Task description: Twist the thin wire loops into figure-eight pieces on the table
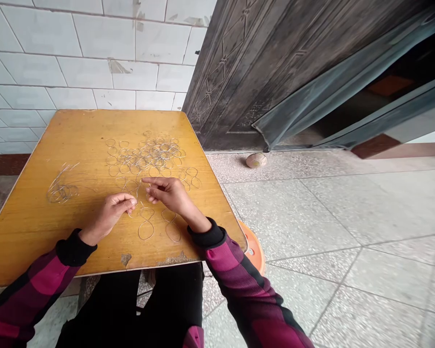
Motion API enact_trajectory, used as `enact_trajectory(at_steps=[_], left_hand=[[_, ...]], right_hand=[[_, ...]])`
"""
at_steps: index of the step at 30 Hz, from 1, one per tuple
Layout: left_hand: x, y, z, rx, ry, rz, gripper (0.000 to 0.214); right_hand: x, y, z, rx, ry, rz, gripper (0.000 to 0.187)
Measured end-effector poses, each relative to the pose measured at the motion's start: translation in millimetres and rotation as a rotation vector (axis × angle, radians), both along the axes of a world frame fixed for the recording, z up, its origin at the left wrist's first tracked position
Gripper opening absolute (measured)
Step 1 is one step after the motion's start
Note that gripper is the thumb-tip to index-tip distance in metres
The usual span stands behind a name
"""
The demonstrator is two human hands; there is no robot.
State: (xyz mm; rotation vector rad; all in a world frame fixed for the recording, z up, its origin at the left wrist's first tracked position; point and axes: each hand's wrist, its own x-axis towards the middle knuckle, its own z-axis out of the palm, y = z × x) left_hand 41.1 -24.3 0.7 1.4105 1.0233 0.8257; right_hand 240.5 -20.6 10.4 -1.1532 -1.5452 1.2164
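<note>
My left hand (110, 212) is closed in a pinch over the table, its thumb and forefinger on a thin metal wire (137, 189) that rises from the fingertips. Close on its right is my right hand (170, 194), index finger stretched toward the wire's upper end and thumb a little apart; its other fingers are curled. Whether that index finger touches the wire is too fine to tell. Two wire figure-eights, a left one (146, 223) and a right one (171, 225), lie just below the hands. Beyond them spreads a pile of looped wires (152, 153).
A bundle of loose wires (62, 191) lies at the left of the yellow wooden table (83, 130). An orange stool (255, 246) shows under the right edge. A white tiled wall (105, 41) and a dark carved door (235, 82) stand behind; a roundish object (256, 160) rests on the floor.
</note>
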Motion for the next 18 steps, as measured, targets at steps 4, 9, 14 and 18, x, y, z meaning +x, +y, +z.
enact_trajectory(at_steps=[4,9,14,18], left_hand=[[0.1,0.1,0.7,-0.009,0.018,-0.019,0.02],[-0.5,-0.2,0.5,-0.007,0.025,-0.045,0.023],[-1.7,1.1,-1.5,-0.022,-0.05,0.066,0.02],[-3.5,3.7,-4.5,0.01,-0.078,0.141,0.02]], right_hand=[[-0.1,-2.6,0.7,0.076,-0.095,-0.018,0.037],[-1.1,-3.9,2.5,0.154,-0.154,-0.029,0.039],[-2.2,-1.3,1.7,0.137,-0.051,-0.073,0.047],[-1.6,0.2,1.3,0.035,0.014,-0.059,0.038]])
